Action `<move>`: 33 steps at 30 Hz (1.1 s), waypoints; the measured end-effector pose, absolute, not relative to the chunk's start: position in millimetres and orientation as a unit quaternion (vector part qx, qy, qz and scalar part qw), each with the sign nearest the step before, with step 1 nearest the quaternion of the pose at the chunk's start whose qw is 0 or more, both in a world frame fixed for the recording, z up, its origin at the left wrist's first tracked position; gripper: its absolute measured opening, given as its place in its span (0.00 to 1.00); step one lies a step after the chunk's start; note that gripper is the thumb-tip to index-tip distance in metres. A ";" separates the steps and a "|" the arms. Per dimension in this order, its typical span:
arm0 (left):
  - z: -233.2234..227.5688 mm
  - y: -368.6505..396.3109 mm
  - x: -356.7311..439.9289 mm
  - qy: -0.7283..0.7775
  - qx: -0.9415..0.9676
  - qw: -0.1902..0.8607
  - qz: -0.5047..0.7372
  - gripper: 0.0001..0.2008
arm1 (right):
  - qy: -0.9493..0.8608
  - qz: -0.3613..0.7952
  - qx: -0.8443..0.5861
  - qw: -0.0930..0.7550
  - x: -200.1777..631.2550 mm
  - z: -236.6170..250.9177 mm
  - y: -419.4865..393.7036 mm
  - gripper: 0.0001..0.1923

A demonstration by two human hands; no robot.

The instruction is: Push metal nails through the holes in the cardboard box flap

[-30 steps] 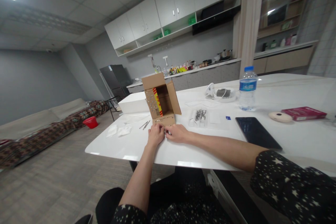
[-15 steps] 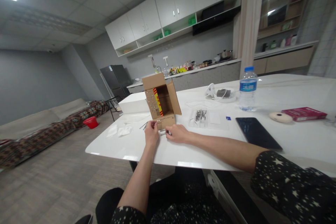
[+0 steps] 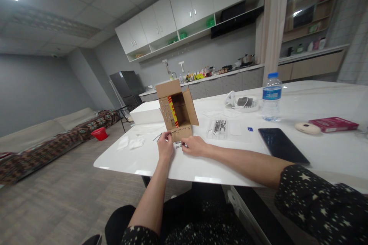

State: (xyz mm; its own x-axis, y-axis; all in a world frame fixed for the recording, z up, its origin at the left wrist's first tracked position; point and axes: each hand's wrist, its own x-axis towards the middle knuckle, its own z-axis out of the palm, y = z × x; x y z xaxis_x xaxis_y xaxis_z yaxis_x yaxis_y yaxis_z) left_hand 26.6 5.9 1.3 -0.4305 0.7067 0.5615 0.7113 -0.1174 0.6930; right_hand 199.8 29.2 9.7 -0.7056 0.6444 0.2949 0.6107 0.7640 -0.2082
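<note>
While the left hand [image 3: 165, 146] hovers just in front of the box [image 3: 176, 109], its fingers are drawn together at the tips, pinching a thin pin [image 3: 171, 133] right by the box's lower flap [image 3: 181, 133]. The flap shows a row of small holes or studs; which of the two is too small to tell. The right hand [image 3: 194, 146] rests on the bench [image 3: 149, 159] just beside the left, its fingers curled loosely over a few small metal pieces [image 3: 179, 146]; whether it grips any of them I cannot tell.

The box is cardboard and stands open toward the person, with a red and yellow strip inside and a dotted panel on its left wall. Loose pins [image 3: 158, 137] lie on the bench just left of the box, and crumpled white paper [image 3: 130, 143] lies further left. Behind the box sits a flat white carton [image 3: 145, 114]. To the right of the box is a clear bag of metal parts [image 3: 219, 127], then a dark tablet [image 3: 281, 146] lying flat. A water bottle [image 3: 271, 96] stands upright beyond the tablet, near a white round device [image 3: 244, 103]. Well to the right lie a pale disc [image 3: 307, 128] and a red packet [image 3: 334, 124], just beside each other.
</note>
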 end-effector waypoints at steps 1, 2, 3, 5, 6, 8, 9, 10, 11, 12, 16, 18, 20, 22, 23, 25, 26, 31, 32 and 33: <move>0.9 6.3 26.3 -0.661 -0.535 0.002 -0.526 0.13 | -0.922 0.048 -0.340 0.177 199.8 9.8 29.1 0.14; 0.4 6.6 26.1 -0.659 -0.537 0.002 -0.528 0.13 | -0.922 0.048 -0.341 0.177 199.9 9.9 29.2 0.14; 0.0 6.9 25.9 -0.656 -0.539 0.002 -0.529 0.13 | -0.922 0.048 -0.341 0.177 199.9 9.8 29.3 0.14; -0.6 7.5 25.9 -0.651 -0.544 0.003 -0.529 0.13 | -0.922 0.048 -0.341 0.176 199.8 9.5 29.6 0.15; -0.8 7.7 26.0 -0.648 -0.547 0.004 -0.529 0.13 | -0.922 0.047 -0.340 0.176 199.7 9.2 29.9 0.15; -1.1 8.4 26.2 -0.642 -0.553 0.008 -0.531 0.13 | -0.922 0.045 -0.340 0.177 199.4 8.7 30.3 0.15; -1.2 8.9 26.2 -0.639 -0.557 0.010 -0.531 0.13 | -0.922 0.043 -0.340 0.178 199.2 8.5 30.4 0.15; -1.5 9.4 26.2 -0.636 -0.562 0.011 -0.528 0.14 | -0.922 0.041 -0.339 0.180 199.1 8.4 30.5 0.14; -1.8 10.0 26.0 -0.635 -0.568 0.013 -0.524 0.15 | -0.923 0.039 -0.339 0.181 199.1 8.4 30.5 0.14; -2.2 10.5 25.8 -0.634 -0.574 0.015 -0.518 0.15 | -0.923 0.037 -0.338 0.182 199.1 8.6 30.5 0.14; -4.8 12.3 24.4 -0.635 -0.606 0.028 -0.479 0.19 | -0.923 0.039 -0.338 0.180 199.6 9.9 29.4 0.14; -6.3 13.0 23.9 -0.636 -0.624 0.031 -0.452 0.22 | -0.923 0.041 -0.340 0.176 199.7 10.5 28.8 0.14; -7.5 13.8 24.1 -0.643 -0.641 0.036 -0.417 0.24 | -0.923 0.041 -0.341 0.173 199.7 10.9 28.4 0.14; -8.2 14.3 25.2 -0.662 -0.649 0.044 -0.374 0.26 | -0.923 0.038 -0.344 0.171 199.6 11.2 28.1 0.14; -8.3 14.2 26.3 -0.676 -0.647 0.048 -0.350 0.27 | -0.922 0.037 -0.345 0.170 199.6 11.4 28.1 0.14; -7.8 13.6 29.3 -0.708 -0.635 0.054 -0.304 0.29 | -0.923 0.034 -0.345 0.170 199.8 11.8 27.9 0.14; -7.3 13.0 31.1 -0.723 -0.628 0.054 -0.282 0.29 | -0.923 0.033 -0.343 0.173 199.9 12.1 27.8 0.14; -2.4 8.2 39.2 -0.756 -0.613 0.063 -0.221 0.31 | -0.923 0.036 -0.342 0.173 200.4 13.7 26.6 0.14; -1.2 7.2 40.2 -0.757 -0.610 0.066 -0.226 0.31 | -0.923 0.037 -0.342 0.170 200.3 14.0 26.4 0.15; -0.2 6.2 40.8 -0.758 -0.605 0.070 -0.235 0.30 | -0.924 0.037 -0.343 0.169 200.2 14.1 26.3 0.15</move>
State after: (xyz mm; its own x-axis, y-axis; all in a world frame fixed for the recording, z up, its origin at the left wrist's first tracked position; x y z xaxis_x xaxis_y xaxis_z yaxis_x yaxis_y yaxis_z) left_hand 40.8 6.2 -0.2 -0.2592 0.8832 0.3909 0.9492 0.1581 0.2720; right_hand 200.2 26.3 14.1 -0.7085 0.6452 0.2860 0.6203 0.7626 -0.1836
